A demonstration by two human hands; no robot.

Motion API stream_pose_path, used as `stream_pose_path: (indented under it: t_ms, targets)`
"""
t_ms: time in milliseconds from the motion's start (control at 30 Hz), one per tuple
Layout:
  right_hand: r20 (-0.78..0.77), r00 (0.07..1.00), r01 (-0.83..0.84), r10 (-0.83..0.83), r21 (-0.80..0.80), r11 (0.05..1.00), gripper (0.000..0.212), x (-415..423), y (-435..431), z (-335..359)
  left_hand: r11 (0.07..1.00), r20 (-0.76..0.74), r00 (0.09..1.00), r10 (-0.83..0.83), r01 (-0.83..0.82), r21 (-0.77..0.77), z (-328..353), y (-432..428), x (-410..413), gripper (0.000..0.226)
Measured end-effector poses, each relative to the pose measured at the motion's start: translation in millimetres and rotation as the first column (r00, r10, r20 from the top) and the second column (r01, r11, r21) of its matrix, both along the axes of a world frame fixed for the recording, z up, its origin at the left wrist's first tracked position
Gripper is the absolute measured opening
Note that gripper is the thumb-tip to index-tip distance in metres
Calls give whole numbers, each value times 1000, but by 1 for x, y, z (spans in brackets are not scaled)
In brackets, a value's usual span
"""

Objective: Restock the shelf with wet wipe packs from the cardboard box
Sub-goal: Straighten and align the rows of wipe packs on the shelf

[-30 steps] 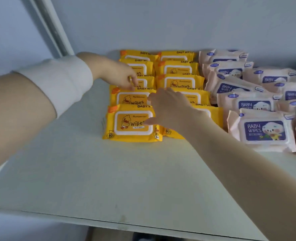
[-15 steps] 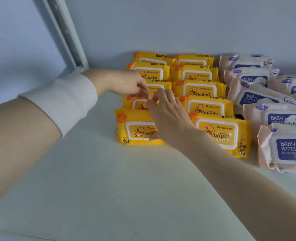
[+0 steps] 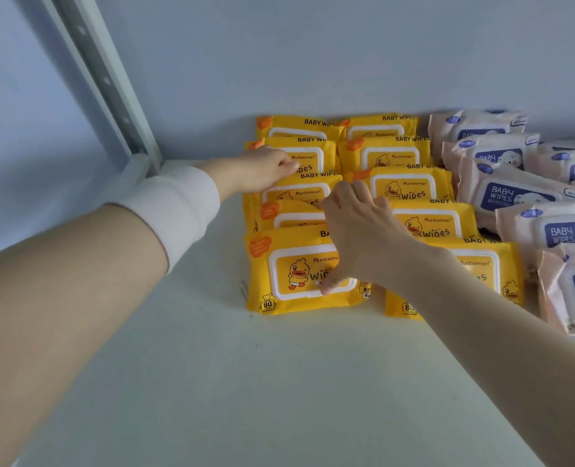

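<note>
Two columns of yellow wet wipe packs [image 3: 411, 190] lie overlapping on the pale shelf [image 3: 212, 382], leaning toward the back wall. My right hand [image 3: 357, 230] spans the front left yellow pack [image 3: 289, 278], thumb on its white lid and fingers curled over its top edge onto the pack behind. My left hand [image 3: 262, 170], with a white cuff at the wrist, rests fingertips down on a yellow pack further back in the left column [image 3: 313, 153]. The cardboard box is out of view.
Pink baby wipe packs [image 3: 515, 193] fill the shelf to the right of the yellow ones, in overlapping rows. A metal upright [image 3: 111, 82] runs along the back left corner. The grey back wall stands right behind the packs.
My left hand has slid further back along the left column. My right hand stays on the front left packs. The view has moved closer and to the left.
</note>
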State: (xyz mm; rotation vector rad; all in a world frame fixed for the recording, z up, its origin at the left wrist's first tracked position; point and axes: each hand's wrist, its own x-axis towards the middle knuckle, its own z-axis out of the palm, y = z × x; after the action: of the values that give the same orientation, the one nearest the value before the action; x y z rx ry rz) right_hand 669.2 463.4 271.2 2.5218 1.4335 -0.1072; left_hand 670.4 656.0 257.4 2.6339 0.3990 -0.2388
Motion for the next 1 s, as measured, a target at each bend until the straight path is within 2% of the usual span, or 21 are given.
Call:
stream_pose_path:
  t_ms: [100, 300, 433, 533, 633, 700, 767, 867, 1000]
  targets:
    - [44, 999, 1, -3, 28, 1000, 108, 1, 3, -2, 985, -6, 1000, 20, -21, -170, 4, 1, -3, 53]
    - [145, 989, -26, -2, 186, 982, 105, 5, 6, -11, 962, 134, 991, 30, 8, -274, 17, 7, -8, 51]
    - [-9, 1000, 11, -9, 178, 984, 110, 18, 17, -10, 962, 159, 987, 36, 9, -273, 16, 11, -4, 58]
    - [-4, 1000, 14, -14, 156, 988, 113, 23, 24, -10, 962, 228, 972, 49, 16, -274, 14, 17, 2, 51]
    - [19, 1000, 13, -16, 154, 988, 114, 24, 25, -13, 967, 361, 900, 245, -203, -152, 5, 32, 15, 38]
    - [26, 1000, 4, -9, 162, 987, 113, 24, 24, -16, 938, 300, 893, 334, -285, -195, -4, 41, 21, 37]
    - [23, 1000, 1, -5, 171, 985, 111, 24, 23, -18, 896, 216, 909, 356, -266, -356, -12, 46, 22, 38]
    - [20, 1000, -1, -3, 183, 983, 110, 25, 22, -18, 855, 279, 884, 375, -214, -472, -16, 52, 20, 37]
    - [17, 1000, 5, -8, 199, 980, 110, 26, 22, -19, 874, 390, 846, 363, -164, -457, -20, 56, 21, 33]
